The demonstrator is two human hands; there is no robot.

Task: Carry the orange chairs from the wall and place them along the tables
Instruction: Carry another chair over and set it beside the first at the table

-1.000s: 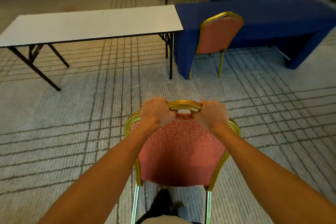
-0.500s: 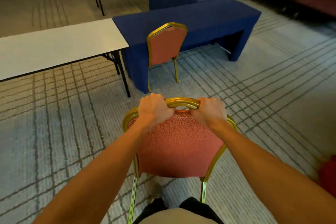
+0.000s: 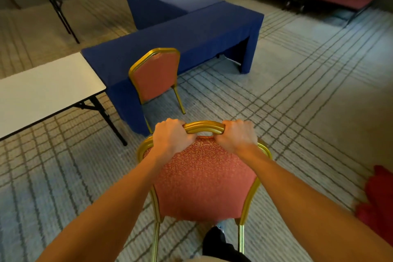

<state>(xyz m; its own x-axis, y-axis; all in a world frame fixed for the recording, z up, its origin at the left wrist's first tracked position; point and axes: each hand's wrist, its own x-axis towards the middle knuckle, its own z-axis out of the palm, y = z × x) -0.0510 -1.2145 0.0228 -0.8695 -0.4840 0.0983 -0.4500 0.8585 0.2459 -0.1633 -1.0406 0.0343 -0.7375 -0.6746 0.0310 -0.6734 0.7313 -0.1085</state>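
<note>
My left hand (image 3: 172, 138) and right hand (image 3: 237, 136) clench a padded chair's (image 3: 204, 178) gold rail; ahead, another chair (image 3: 156, 80) against a blue-draped table (image 3: 191, 34).

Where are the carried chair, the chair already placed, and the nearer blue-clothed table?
carried chair (image 3: 204, 181): head view, on its orange backrest.
placed chair (image 3: 157, 77): head view, on its orange backrest.
nearer blue-clothed table (image 3: 191, 34): head view, on its cloth top.

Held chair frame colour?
Gold, on the held chair; clearest in the head view.
</note>
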